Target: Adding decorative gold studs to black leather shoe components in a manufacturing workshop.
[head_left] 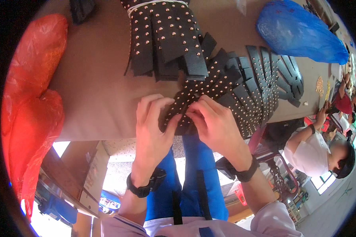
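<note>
At the table's near edge, my left hand has its thumb and fingers curled round the near end of a black studded strip. From the other side my right hand pinches the same piece, thumb and fingertips close together. The fingers partly hide where they grip it. Just beyond my hands lies a thick bundle of black studded strips, tied with white cord. More black studded strips fan out to the right of my right hand.
The brown-covered table carries a red plastic bag at the left and a blue plastic bag at the far right. Small gold-coloured pieces lie in a pile at the right. A co-worker in a white shirt sits along the table's right side.
</note>
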A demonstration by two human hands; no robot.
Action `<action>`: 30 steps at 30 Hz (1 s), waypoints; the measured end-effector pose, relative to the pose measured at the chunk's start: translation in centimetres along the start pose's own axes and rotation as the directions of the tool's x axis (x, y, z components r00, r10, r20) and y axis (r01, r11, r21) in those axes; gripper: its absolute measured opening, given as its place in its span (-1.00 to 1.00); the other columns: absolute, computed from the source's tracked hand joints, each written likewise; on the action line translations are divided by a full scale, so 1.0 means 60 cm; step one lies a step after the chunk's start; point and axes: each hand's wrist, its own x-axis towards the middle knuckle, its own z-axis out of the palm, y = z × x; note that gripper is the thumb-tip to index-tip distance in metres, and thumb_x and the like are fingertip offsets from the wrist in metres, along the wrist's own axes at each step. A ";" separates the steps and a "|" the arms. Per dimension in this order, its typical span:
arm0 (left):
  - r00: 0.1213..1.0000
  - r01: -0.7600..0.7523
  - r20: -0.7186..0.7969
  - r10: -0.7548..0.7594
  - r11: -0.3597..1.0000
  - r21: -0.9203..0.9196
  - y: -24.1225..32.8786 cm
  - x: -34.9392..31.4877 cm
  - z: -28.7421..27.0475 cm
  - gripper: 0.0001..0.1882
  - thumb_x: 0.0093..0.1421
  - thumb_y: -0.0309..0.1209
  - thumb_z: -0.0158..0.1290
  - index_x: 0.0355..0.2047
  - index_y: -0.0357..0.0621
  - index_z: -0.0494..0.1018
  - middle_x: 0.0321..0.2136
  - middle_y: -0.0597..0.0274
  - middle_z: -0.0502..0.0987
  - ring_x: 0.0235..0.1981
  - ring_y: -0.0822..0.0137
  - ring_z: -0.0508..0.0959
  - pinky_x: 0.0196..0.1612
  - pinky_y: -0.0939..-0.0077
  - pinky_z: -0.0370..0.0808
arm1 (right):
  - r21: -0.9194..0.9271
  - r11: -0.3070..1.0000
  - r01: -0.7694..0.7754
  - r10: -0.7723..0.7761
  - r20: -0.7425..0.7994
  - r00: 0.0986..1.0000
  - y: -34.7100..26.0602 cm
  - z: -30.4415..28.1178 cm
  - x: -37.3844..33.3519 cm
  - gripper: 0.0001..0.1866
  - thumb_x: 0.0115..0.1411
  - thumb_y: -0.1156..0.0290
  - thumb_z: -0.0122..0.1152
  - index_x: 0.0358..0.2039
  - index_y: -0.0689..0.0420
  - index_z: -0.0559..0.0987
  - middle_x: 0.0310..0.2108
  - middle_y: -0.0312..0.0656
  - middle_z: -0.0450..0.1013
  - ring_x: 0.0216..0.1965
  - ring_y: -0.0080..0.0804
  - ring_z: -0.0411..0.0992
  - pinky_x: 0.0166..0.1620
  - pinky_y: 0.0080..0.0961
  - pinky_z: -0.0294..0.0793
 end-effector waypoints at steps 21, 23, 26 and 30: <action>1.000 0.014 0.005 -0.014 1.000 -0.023 0.001 -0.001 -0.001 -0.62 -0.06 -0.62 0.22 -0.18 -0.19 0.45 -0.15 0.07 0.41 -0.15 0.09 0.49 -0.10 0.34 0.45 | 0.125 0.957 -0.263 0.261 0.033 0.965 -0.021 -0.006 0.024 -0.95 0.00 0.66 0.20 -0.47 0.34 0.54 -0.55 0.03 0.51 -0.49 -0.16 0.55 -0.39 -0.41 0.48; 1.000 0.009 -0.002 -0.009 1.000 -0.021 0.001 -0.001 0.000 -0.62 -0.06 -0.62 0.22 -0.18 -0.19 0.45 -0.15 0.07 0.41 -0.15 0.09 0.49 -0.09 0.34 0.45 | 0.120 0.955 -0.273 0.271 0.029 0.962 -0.023 -0.006 0.024 -0.96 0.00 0.66 0.20 -0.47 0.34 0.54 -0.55 0.03 0.51 -0.48 -0.16 0.55 -0.39 -0.41 0.48; 1.000 0.004 -0.002 -0.004 1.000 -0.025 0.002 -0.001 -0.002 -0.62 -0.06 -0.62 0.22 -0.18 -0.19 0.45 -0.15 0.07 0.41 -0.14 0.08 0.48 -0.09 0.33 0.45 | 0.078 0.952 -0.295 0.296 0.011 0.955 -0.031 -0.004 0.023 -0.96 0.01 0.66 0.20 -0.46 0.34 0.54 -0.55 0.02 0.51 -0.48 -0.16 0.55 -0.39 -0.41 0.48; 1.000 0.019 0.011 -0.019 0.999 -0.051 -0.001 -0.003 -0.001 -0.63 -0.04 -0.62 0.20 -0.18 -0.18 0.44 -0.15 0.09 0.40 -0.13 0.04 0.44 -0.09 0.26 0.42 | 0.071 0.956 -0.284 0.286 -0.021 0.958 -0.028 0.001 0.019 -0.96 0.01 0.66 0.20 -0.46 0.33 0.55 -0.55 0.01 0.52 -0.48 -0.17 0.55 -0.38 -0.41 0.49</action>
